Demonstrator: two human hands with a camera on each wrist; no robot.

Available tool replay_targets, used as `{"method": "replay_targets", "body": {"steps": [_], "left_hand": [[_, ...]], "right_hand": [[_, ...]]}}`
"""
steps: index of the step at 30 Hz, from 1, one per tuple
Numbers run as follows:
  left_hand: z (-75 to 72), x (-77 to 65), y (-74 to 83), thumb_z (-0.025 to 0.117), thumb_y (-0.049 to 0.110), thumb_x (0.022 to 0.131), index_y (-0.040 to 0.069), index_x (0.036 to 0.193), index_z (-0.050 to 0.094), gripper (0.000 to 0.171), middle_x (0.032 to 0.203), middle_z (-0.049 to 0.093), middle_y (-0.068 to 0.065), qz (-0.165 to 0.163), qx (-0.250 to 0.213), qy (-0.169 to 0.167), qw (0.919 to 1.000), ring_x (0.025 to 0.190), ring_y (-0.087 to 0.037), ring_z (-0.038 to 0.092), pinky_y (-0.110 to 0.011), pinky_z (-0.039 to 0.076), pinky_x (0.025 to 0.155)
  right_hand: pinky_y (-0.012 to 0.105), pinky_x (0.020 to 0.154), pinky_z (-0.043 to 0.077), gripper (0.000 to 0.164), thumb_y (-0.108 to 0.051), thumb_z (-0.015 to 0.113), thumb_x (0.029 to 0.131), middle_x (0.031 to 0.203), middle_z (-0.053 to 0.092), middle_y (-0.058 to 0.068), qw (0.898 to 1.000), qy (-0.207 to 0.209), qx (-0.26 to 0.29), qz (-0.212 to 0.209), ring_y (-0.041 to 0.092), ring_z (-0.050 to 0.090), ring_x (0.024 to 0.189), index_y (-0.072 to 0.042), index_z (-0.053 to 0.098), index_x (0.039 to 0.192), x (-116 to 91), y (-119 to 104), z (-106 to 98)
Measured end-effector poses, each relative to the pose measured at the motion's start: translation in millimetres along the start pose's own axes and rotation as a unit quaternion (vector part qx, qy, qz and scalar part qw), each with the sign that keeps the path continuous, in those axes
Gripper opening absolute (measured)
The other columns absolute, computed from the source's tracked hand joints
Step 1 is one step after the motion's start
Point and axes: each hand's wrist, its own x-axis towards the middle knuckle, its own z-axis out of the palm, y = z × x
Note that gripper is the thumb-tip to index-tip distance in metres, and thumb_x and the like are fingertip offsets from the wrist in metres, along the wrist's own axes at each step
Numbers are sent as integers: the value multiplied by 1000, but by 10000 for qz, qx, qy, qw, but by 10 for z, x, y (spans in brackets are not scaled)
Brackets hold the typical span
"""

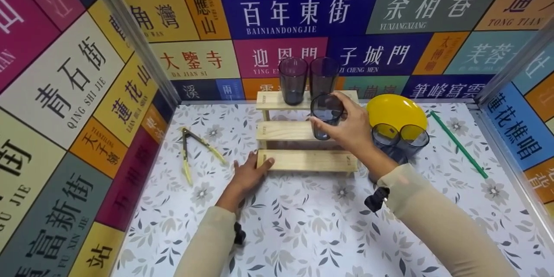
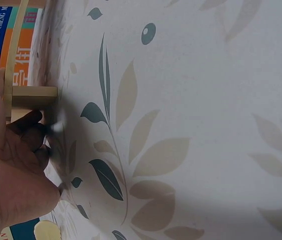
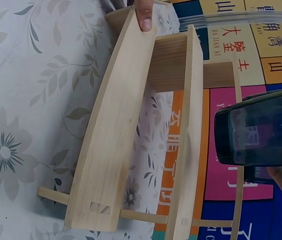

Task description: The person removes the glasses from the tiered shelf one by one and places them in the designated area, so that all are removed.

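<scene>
My right hand point(image 1: 354, 129) grips a glass point(image 1: 325, 113), seemingly clear of the rack point(image 1: 309, 160) my left hand point(image 1: 250, 173) clasps; I judge shelving needs level lowering.

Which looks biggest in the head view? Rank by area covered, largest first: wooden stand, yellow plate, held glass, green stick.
1. Wooden stand
2. Yellow plate, partly overlapped
3. Held glass; it seems lifted, so nearness may enlarge it
4. Green stick, long but very thin
</scene>
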Motion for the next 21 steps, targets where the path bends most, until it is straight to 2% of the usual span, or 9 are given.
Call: {"method": "replay_targets", "body": {"steps": [7, 10, 14, 17, 19, 21], "left_hand": [[-4, -6, -3, 54, 78, 104, 24, 175, 35, 92, 186, 15, -16, 9, -11, 7, 10000, 171, -50, -12, -64, -17, 138], [-3, 26, -12, 54, 75, 106, 19, 175, 35, 91, 184, 18, -19, 196, 131, 8, 9997, 173, -48, 2, -64, -16, 138], [4, 59, -8, 52, 70, 109, 13, 173, 37, 87, 182, 23, -24, 403, 345, 8, 9986, 171, -42, 21, -62, -16, 139], [-5, 46, 5, 53, 71, 109, 14, 173, 39, 87, 182, 24, -23, 362, 361, -6, 9987, 172, -41, 21, -61, -17, 139], [-11, 43, 5, 52, 71, 109, 14, 173, 38, 88, 182, 23, -23, 318, 344, -9, 9989, 172, -42, 19, -62, -16, 139], [-22, 33, 10, 53, 72, 108, 16, 174, 37, 88, 183, 21, -22, 254, 334, -2, 9991, 172, -46, 13, -63, -16, 139]], "right_hand": [[10, 82, 54, 76, -38, 102, 80, 121, 82, 12, 9999, 56, 120, -39, 29, 77, 102, -9, 71, 143, -12, 30, -88], [8, 84, 58, 73, -37, 102, 81, 118, 83, 11, 9999, 75, 133, -14, 29, 80, 103, -10, 72, 142, -2, 37, -130], [25, 87, 67, 72, -38, 102, 81, 115, 83, 11, 9999, 124, 62, 65, 27, 80, 102, -10, 72, 140, 3, 42, -193], [33, 88, 68, 74, -37, 103, 80, 114, 84, 12, 9998, 167, 89, 40, 30, 80, 101, -8, 72, 140, -2, 60, -230], [29, 88, 68, 74, -37, 103, 80, 114, 84, 12, 9998, 171, 107, 0, 30, 80, 101, -8, 72, 140, -7, 73, -256], [21, 85, 65, 74, -37, 103, 79, 114, 84, 13, 9998, 180, 101, -43, 27, 80, 98, -8, 73, 140, -7, 86, -282]]}}
